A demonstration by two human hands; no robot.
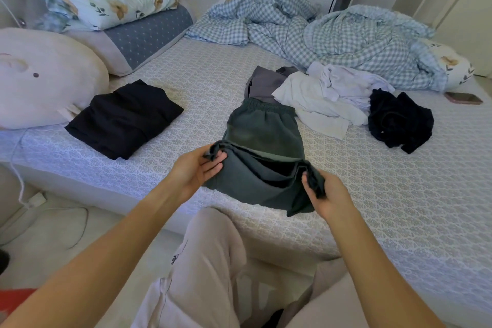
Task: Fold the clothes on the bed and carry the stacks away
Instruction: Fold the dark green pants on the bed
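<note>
Your left hand point(198, 172) and right hand point(323, 193) each pinch a bunched corner of the dark green sweatpants point(262, 138), lifting the near end while the elastic waistband lies flat farther in on the bed point(399, 208). The near bed edge runs just below your hands, with your knee beside it. Open patterned sheet lies between the sweatpants and the folded black garment point(123, 120) to the left, which sits close to the left edge beside a round plush pillow point(40, 80). Just beyond the waistband, a grey garment point(263, 82), crumpled white clothes point(327, 96) and a rumpled black garment point(399, 121) crowd together. A checked blanket point(332, 34) is heaped behind them, and a phone point(464, 98) lies near the right edge. No writing can be read.
</note>
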